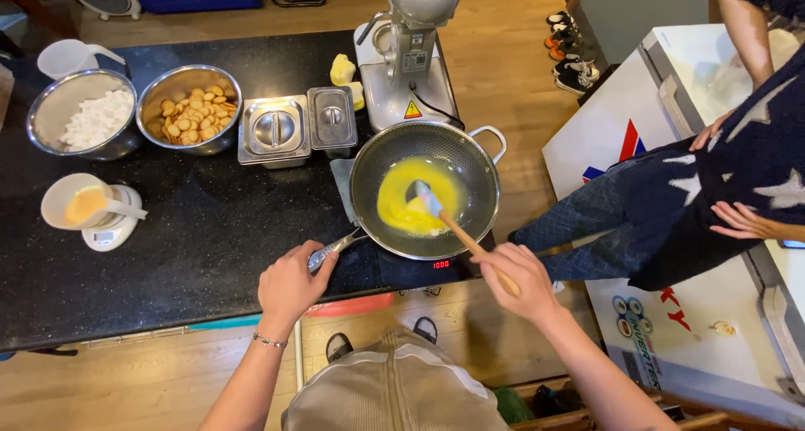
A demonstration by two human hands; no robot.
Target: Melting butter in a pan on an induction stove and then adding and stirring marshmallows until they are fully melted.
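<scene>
From the head view, your left hand point(289, 284) is clamped on the pan point(425, 188) handle at the counter's point(168, 238) near edge, your right hand point(513, 272) grips the spatula point(453, 225) — its long axis slanting up-left from your fingers into the melted yellow butter point(402, 200) — nearer that hand.

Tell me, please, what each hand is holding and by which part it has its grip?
The left hand grips the pan by its metal handle. The right hand grips the spatula at the far end of its wooden handle.
</scene>
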